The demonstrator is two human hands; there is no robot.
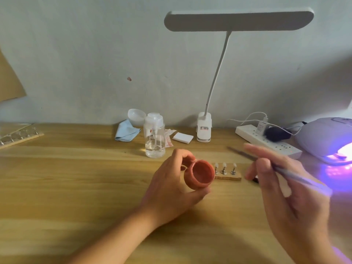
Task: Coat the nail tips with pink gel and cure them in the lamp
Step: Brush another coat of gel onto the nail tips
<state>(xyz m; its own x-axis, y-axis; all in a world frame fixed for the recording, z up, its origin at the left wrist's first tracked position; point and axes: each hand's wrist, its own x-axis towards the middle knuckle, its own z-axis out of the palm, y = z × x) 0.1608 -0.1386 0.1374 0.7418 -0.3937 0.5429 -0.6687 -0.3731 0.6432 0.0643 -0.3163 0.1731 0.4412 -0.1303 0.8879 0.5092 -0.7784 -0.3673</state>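
Note:
My left hand (171, 185) grips a small open pot of pink gel (200, 174), tilted with its mouth toward me, above the wooden table (76, 187). My right hand (282, 183) pinches a thin brush (247, 156) whose tip points up and left, away from the pot. Just behind the pot, a small wooden strip (228, 177) carries three clear nail tips (224, 165) on metal stands. The curing lamp (327, 138) sits at the far right, glowing violet at its opening.
A clear pump bottle (154, 138), a blue cloth (126, 131), white pads (182, 138) and a clip desk lamp (204, 128) stand along the wall. A white power strip (266, 141) lies beside the curing lamp. Another nail stand rack (19, 135) is at far left.

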